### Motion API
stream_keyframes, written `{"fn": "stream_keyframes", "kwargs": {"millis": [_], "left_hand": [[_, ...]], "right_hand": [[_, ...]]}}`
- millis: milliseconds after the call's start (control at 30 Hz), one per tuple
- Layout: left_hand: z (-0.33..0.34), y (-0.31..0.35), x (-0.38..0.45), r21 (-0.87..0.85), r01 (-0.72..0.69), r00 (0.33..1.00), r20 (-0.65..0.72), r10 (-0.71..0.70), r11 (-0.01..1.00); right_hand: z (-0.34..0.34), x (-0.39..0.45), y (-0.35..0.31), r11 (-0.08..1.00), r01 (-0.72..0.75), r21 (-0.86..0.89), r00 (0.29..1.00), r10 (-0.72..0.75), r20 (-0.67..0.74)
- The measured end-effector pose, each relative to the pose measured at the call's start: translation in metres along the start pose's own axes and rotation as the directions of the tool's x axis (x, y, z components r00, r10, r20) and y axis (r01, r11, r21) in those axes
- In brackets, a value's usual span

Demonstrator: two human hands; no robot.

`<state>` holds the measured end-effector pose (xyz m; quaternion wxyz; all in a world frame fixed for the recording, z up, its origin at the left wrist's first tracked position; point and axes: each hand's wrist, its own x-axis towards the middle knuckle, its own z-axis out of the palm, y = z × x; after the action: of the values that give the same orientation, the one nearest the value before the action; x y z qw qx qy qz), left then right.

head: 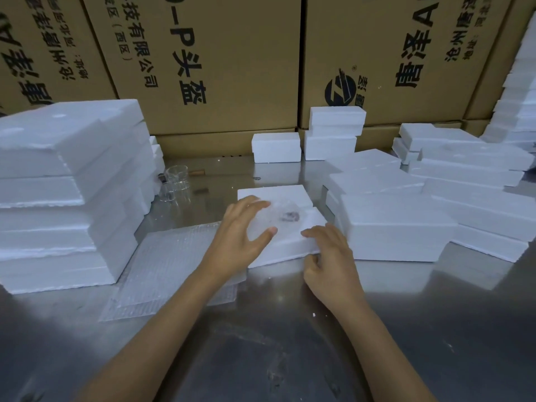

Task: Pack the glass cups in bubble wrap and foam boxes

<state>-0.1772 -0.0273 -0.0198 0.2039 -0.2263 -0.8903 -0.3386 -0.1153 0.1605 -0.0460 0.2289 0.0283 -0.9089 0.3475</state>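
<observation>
Steel counter [290, 329] fills the near ground, and I take the open foam box [290, 242] at its middle as my landmark. My right hand [333, 265] grips the box's near right corner, fingers curled on the foam. My left hand [243, 233], fingers spread, presses a bubble-wrapped cup [278, 217] into the box. Left of it lie bubble wrap sheets [168, 265]; farther left, foam stacks [66, 192]. Beyond it stand bare glass cups [175, 181], then cardboard cartons [232, 62].
</observation>
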Motion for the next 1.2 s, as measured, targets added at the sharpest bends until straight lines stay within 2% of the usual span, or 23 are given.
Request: {"fn": "stream_keyframes", "kwargs": {"millis": [133, 333, 433, 533, 600, 700, 733, 800, 900, 1000, 1100, 1200], "left_hand": [[0.012, 0.002, -0.007, -0.06, 0.052, 0.999, 0.013, -0.051, 0.997], [0.014, 0.0, -0.009, 0.056, 0.121, 0.993, -0.018, -0.12, 0.991], [0.012, -0.004, -0.009, -0.019, 0.185, 0.983, -0.004, -0.186, 0.982], [0.009, -0.006, -0.009, -0.113, 0.213, 0.977, 0.046, -0.209, 0.971], [0.006, -0.003, -0.004, -0.292, 0.272, 0.96, 0.016, -0.279, 0.917], [0.001, -0.004, 0.014, -0.559, 0.44, 0.854, 0.017, -0.521, 0.703], [0.0, -0.008, 0.018, -0.577, 0.495, 0.819, 0.062, -0.57, 0.649], [0.002, -0.014, 0.022, -0.547, 0.562, 0.793, 0.142, -0.593, 0.621], [0.007, -0.02, 0.021, -0.551, 0.548, 0.804, 0.138, -0.579, 0.63], [0.008, -0.022, 0.025, -0.59, 0.535, 0.805, 0.139, -0.576, 0.605], [0.003, -0.021, 0.022, -0.619, 0.505, 0.813, 0.108, -0.572, 0.601], [-0.008, -0.007, 0.022, -0.681, 0.339, 0.86, -0.056, -0.508, 0.649]], "right_hand": [[0.002, 0.001, 0.001, 1.0, -0.027, -0.005, 0.999, 0.027, -0.027], [0.001, 0.001, -0.004, 0.999, -0.033, 0.011, 0.997, 0.034, -0.063], [-0.001, 0.001, -0.011, 0.999, -0.031, 0.023, 0.992, 0.034, -0.125], [-0.005, 0.014, -0.022, 0.992, -0.04, 0.123, 0.982, 0.062, -0.176], [-0.007, 0.035, -0.03, 0.982, -0.07, 0.174, 0.98, 0.1, -0.172], [-0.011, 0.072, -0.036, 0.961, -0.185, 0.206, 0.976, 0.204, -0.077], [-0.01, 0.082, -0.033, 0.951, -0.241, 0.192, 0.967, 0.252, -0.035], [-0.005, 0.094, -0.024, 0.926, -0.354, 0.131, 0.935, 0.347, 0.071], [0.007, 0.103, -0.009, 0.865, -0.471, 0.171, 0.873, 0.43, 0.229], [0.01, 0.11, -0.004, 0.814, -0.523, 0.254, 0.847, 0.464, 0.257], [0.005, 0.108, -0.01, 0.872, -0.4, 0.281, 0.917, 0.384, 0.111], [-0.007, 0.102, -0.025, 0.91, -0.229, 0.346, 0.961, 0.268, -0.069]]}}
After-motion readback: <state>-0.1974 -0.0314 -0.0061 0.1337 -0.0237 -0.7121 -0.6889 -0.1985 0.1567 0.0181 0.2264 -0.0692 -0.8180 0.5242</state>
